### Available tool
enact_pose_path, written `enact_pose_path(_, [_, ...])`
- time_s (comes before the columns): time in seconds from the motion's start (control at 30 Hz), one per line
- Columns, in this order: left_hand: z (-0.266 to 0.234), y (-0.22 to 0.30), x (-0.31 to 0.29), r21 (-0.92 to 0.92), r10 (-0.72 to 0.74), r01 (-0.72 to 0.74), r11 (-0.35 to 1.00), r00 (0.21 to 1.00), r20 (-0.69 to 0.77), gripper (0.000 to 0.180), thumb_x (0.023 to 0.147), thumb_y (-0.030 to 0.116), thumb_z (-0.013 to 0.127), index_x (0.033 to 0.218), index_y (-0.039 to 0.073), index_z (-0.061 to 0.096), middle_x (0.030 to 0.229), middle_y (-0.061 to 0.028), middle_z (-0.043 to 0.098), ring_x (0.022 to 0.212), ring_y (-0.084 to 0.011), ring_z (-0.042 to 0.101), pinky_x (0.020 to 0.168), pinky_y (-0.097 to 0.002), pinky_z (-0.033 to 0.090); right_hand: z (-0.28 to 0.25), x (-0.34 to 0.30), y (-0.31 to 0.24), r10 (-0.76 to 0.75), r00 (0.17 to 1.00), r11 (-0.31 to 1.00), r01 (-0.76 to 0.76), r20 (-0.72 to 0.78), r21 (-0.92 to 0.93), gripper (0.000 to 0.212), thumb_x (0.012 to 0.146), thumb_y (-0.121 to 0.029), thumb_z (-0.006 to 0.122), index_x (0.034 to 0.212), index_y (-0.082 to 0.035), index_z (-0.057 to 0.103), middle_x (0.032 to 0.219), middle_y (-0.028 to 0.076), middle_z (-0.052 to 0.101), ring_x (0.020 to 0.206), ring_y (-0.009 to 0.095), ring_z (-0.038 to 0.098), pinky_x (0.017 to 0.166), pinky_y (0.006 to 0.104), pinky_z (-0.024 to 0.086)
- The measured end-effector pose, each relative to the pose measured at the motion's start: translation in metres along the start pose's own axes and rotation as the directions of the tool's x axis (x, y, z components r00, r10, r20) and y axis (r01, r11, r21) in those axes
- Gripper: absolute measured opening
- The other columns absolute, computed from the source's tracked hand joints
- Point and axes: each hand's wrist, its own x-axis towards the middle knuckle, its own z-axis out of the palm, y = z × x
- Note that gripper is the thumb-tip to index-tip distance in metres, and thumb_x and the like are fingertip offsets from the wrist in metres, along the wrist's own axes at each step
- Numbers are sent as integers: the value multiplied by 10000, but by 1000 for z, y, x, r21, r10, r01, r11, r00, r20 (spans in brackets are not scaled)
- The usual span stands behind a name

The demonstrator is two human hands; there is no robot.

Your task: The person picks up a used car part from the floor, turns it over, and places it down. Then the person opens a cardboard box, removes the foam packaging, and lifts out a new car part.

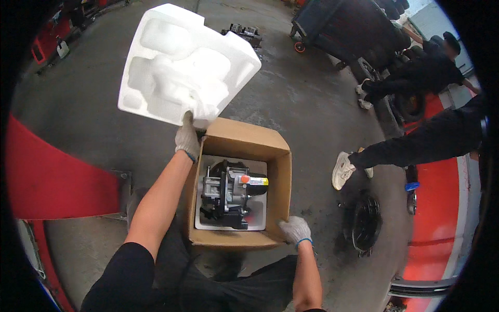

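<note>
Dark sleeve (122, 275) at the frame's lower left; its gloved left hand (187, 138) clamps thumb and fingers on a white foam insert (176, 78), upper left of centre. Mid-frame, a metal assembly (228, 190) sits in an open cardboard box (280, 182). The gloved right hand (295, 230) touches the box's lower-right corner; whether its fingers grip, I cannot tell.

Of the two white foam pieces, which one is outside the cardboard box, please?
The moulded foam sheet that the left gloved hand holds by its lower edge; the other foam piece lies inside the cardboard box, with the metal machine part.
</note>
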Motion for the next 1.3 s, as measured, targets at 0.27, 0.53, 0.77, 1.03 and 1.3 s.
enact_pose_path(0.27, [19,14,-14,-67,-18,26,997,993,118,585,973,512,593,1231,-13,597,1042,-141,680,858,-266,683,715,-393,566,-35,21,-8,-21,959,986,67,-283,153,607,921,-553,587,1290,-73,642,1144,231,713,1085,425,665,940,503,517])
enact_pose_path(0.53, [-35,65,-12,-99,-11,31,995,980,200,530,1004,505,564,1286,56,550,1103,-164,626,942,-326,645,854,-490,564,-39,77,-46,112,925,953,4,-362,304,493,970,-420,558,1298,-53,588,1142,261,702,1071,450,663,936,523,510])
enact_pose_path(0.77, [-25,71,-31,-41,-76,79,996,995,70,563,995,533,565,1295,58,517,1111,-146,602,958,-318,636,824,-487,567,-41,95,-48,86,895,928,88,-438,362,480,946,-382,597,1303,-60,595,1141,264,701,1091,451,653,934,529,511])
enact_pose_path(1.03, [-32,73,-26,111,-55,57,992,998,-18,555,954,538,605,1313,120,533,1149,-113,586,958,-300,587,829,-464,547,-38,105,-42,49,899,911,139,-436,388,450,945,-371,591,1273,-64,620,1133,239,710,1079,440,658,925,519,512])
enact_pose_path(1.3, [-20,70,-28,117,-200,188,975,974,103,444,957,520,572,1248,186,603,1132,-69,641,950,-250,609,740,-376,549,-30,93,-43,121,883,880,116,-453,461,483,956,-384,575,1309,-55,613,1164,232,705,1112,421,656,945,501,500])
